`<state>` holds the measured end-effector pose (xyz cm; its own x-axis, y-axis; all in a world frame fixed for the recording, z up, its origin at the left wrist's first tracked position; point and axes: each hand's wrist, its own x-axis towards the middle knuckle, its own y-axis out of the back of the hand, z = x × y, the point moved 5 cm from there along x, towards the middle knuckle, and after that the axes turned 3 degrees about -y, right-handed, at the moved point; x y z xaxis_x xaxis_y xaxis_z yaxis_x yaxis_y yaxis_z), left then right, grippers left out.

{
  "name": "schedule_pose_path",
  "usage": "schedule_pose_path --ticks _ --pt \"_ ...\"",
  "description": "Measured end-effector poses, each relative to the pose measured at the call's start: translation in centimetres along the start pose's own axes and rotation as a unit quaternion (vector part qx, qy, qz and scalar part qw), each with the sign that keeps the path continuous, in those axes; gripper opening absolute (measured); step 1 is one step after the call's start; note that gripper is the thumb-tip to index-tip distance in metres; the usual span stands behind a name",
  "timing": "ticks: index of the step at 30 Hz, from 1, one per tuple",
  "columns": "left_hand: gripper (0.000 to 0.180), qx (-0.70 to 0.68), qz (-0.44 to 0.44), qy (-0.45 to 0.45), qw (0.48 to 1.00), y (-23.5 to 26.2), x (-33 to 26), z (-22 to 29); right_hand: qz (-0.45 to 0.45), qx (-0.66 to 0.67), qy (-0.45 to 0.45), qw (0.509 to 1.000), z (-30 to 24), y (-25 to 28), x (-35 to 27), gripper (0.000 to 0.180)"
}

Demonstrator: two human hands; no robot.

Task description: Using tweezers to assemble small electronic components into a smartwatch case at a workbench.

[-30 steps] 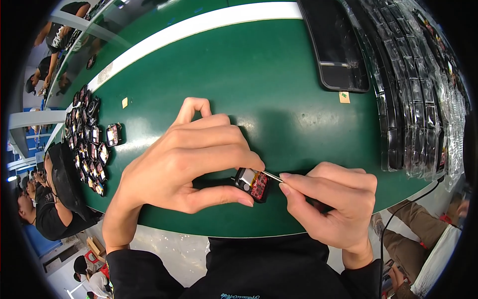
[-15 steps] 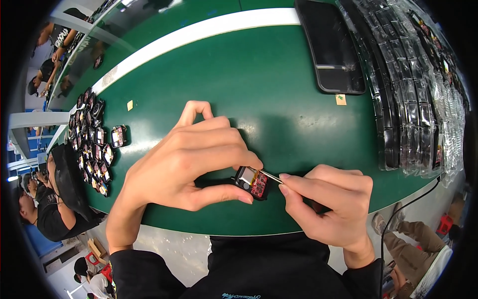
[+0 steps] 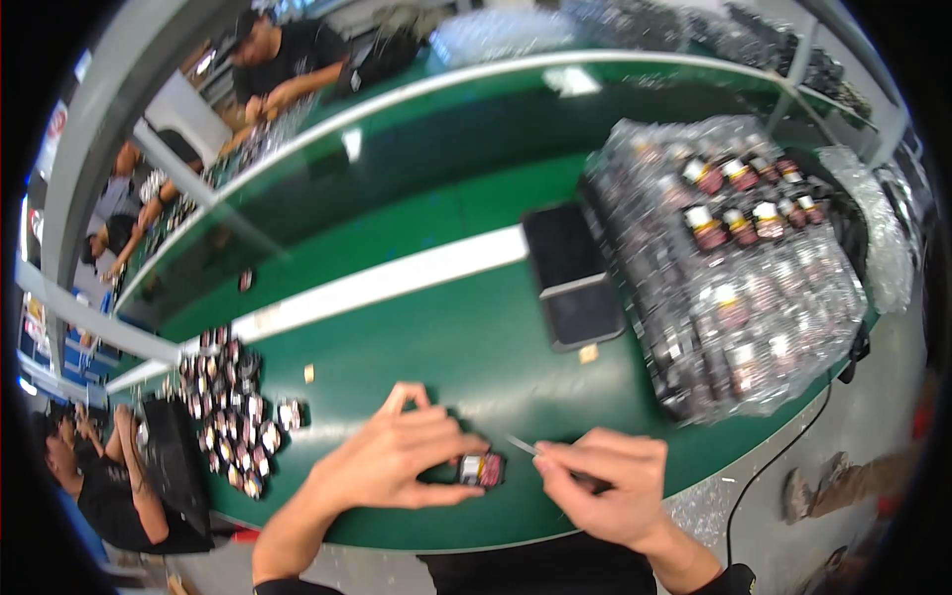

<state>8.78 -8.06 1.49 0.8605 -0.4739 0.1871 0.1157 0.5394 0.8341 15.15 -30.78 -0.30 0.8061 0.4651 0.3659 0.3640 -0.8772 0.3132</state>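
The left hand (image 3: 392,456) pinched 1 small dark-red-and-silver block (image 3: 482,469) on the green table (image 3: 446,337); the right hand (image 3: 605,486) gripped 1 thin metal probe (image 3: 523,446) — tip just beside it. A heap of similar parts (image 3: 233,412) lay left — plastic-wrapped trays (image 3: 734,268) right.

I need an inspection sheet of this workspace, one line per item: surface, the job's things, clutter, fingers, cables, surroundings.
Surface: green bench top with a white stripe across it.
Job's things: small dark part with red and white faces, resting on the bench; thin metal tool pointing at it.
Clutter: heap of similar small parts at the left; black tray; clear blister trays of parts at the right; two small tan scraps.
Fingers: left hand pinches the part; right hand grips the tool.
Cables: black cable hanging off the right edge.
Surroundings: other people at neighbouring benches.
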Motion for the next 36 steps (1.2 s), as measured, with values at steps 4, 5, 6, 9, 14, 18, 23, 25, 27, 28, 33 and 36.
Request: schedule_pose_path --ticks 4,5,6,9,14,18,23,25,27,28,33,36 --pt "0.046 0.012 0.035 0.036 0.999 1.0 -0.7 0.2 0.029 0.047 0.001 0.998 -0.8 0.4 -0.3 0.016" --pt "0.046 -0.004 0.067 0.059 0.996 1.5 -0.9 0.1 0.033 0.054 0.002 0.998 -1.1 0.5 -0.4 0.017" --pt "0.047 -0.019 0.09 0.065 0.994 1.8 -1.0 -0.4 0.039 0.063 0.001 0.997 -1.2 0.5 -0.6 0.018" --pt "0.046 -0.088 0.136 0.073 0.984 4.5 1.3 -1.4 0.049 0.082 0.01 0.995 -1.0 0.6 -1.0 0.02" --pt "0.049 -0.115 0.158 -0.029 0.98 9.2 15.9 0.8 0.021 0.099 0.025 0.995 -0.3 0.1 -0.9 0.02" --pt "0.045 -0.047 0.106 -0.089 0.989 8.9 30.3 2.1 0.015 0.1 0.035 0.994 0.7 -0.1 -1.0 0.019" --pt "0.051 0.03 0.086 -0.093 0.992 7.1 42.4 -0.7 0.011 0.11 0.045 0.993 0.3 -0.8 -1.1 0.017" --pt "0.053 0.046 0.078 -0.102 0.991 5.6 45.1 -1.4 0.01 0.112 0.029 0.993 0.6 -0.8 -1.2 0.017" --pt "0.052 0.035 0.063 -0.104 0.992 4.9 46.5 -2.5 0.001 0.121 0.023 0.992 0.2 -0.8 -1.2 0.017" --pt "0.054 0.036 0.04 -0.083 0.995 4.1 47.0 -2.4 0.001 0.116 0.01 0.993 0.0 -0.5 -1.3 0.015" --pt "0.053 0.004 0.045 -0.128 0.991 4.7 44.8 -1.8 -0.002 0.111 -0.006 0.994 -0.5 0.1 -1.4 0.012" --pt "0.05 -0.005 0.086 -0.087 0.992 7.6 39.6 -2.9 -0.013 0.108 0.02 0.994 0.5 -0.4 -1.6 0.017"
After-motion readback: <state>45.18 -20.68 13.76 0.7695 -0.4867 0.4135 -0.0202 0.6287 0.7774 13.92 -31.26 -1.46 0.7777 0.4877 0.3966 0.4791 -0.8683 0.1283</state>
